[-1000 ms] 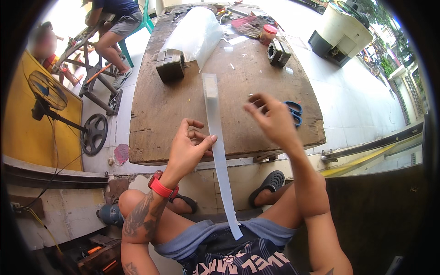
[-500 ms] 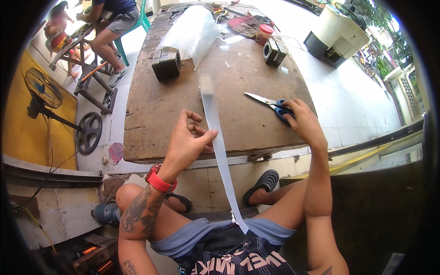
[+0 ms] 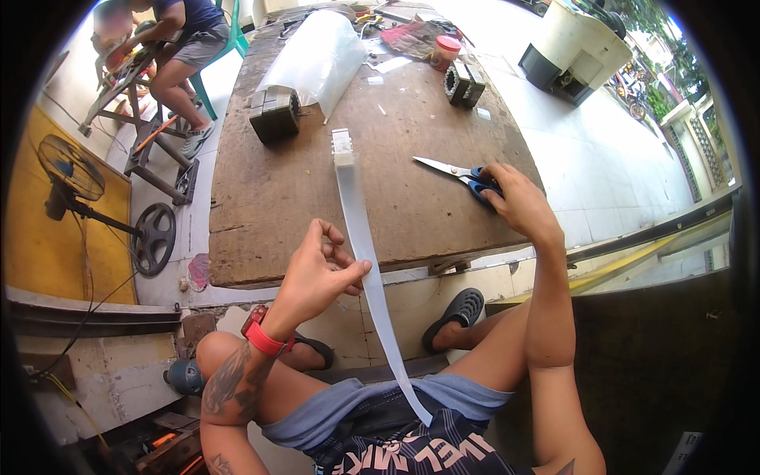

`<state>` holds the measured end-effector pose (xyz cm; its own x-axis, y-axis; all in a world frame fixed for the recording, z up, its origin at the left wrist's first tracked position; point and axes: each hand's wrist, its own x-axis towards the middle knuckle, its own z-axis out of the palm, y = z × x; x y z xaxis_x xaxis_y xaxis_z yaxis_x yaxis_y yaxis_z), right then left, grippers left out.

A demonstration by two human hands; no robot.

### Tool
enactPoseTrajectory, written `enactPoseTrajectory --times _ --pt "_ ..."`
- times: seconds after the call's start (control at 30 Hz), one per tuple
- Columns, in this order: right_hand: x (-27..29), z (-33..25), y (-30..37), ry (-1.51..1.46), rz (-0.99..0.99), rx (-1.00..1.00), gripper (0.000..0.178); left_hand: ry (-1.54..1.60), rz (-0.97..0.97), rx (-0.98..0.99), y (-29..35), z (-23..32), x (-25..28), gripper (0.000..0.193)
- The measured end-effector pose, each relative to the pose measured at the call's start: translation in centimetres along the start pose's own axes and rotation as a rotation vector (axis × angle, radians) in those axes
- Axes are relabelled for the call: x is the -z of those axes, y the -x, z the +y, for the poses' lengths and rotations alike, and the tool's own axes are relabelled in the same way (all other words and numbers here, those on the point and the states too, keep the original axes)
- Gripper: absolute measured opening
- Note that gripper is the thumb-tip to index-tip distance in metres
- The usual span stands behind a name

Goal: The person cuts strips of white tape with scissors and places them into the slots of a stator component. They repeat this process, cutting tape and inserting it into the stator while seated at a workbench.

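Note:
My left hand [image 3: 326, 265] pinches a long, narrow, whitish plastic strip [image 3: 374, 297] between thumb and fingers, near the table's front edge. The strip runs from the tabletop down towards my lap. At its far end, a small pale block-like piece [image 3: 343, 148] lies on the wood; how the two are joined I cannot tell. Over on the right, my right hand [image 3: 518, 198] has its fingers at the dark blue handles of a pair of scissors [image 3: 443, 168]. Their blades point left and look slightly apart, resting on or close to the table.
The worn wooden table [image 3: 269, 214] carries a clear plastic bag [image 3: 317, 59], two dark blocks [image 3: 275, 119] [image 3: 465, 85] and a red-lidded jar [image 3: 445, 51]. A standing fan [image 3: 75, 178] is at left. Beyond it, another person [image 3: 186, 47] sits by a wooden stand.
My left hand has come nearer to me, drawing the strip along a little. My right hand stays at the scissors. The whole view has shifted slightly.

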<state>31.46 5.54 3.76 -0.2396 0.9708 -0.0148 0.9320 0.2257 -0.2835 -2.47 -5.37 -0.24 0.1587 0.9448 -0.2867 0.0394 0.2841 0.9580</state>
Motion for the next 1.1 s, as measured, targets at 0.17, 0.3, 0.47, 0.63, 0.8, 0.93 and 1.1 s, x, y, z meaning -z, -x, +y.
enactPoseTrajectory --times 0.17,0.3,0.47,0.63,0.8,0.93,1.1 --pt "-0.6 -2.0 0.0 -0.094 0.223 0.137 0.03 0.057 0.109 -0.12 -2.4 0.2 0.2 0.046" --pt "-2.7 -6.4 1.1 -0.593 -0.02 0.159 0.041 0.066 0.146 -0.194 -3.8 0.5 0.8 0.047" --pt "-6.0 -11.4 1.3 -0.789 -0.258 0.081 0.057 0.053 0.18 -0.202 -4.4 1.2 1.0 0.046" --pt "-7.1 -12.7 -0.7 -0.971 -0.262 0.013 0.059 0.073 0.244 -0.247 -4.5 1.3 1.0 0.043" --pt "-7.5 -12.9 -1.6 -1.072 -0.252 0.057 0.058 0.03 0.169 -0.104 -3.3 1.0 1.4 0.042" --pt "-8.0 -13.0 -2.0 -1.107 -0.219 0.03 0.056 -0.115 0.104 -0.079 -2.4 0.7 1.3 0.039" --pt "-8.3 -12.9 -2.3 -1.134 -0.21 0.044 0.055 -0.09 0.096 -0.068 -2.7 0.6 1.0 0.039"
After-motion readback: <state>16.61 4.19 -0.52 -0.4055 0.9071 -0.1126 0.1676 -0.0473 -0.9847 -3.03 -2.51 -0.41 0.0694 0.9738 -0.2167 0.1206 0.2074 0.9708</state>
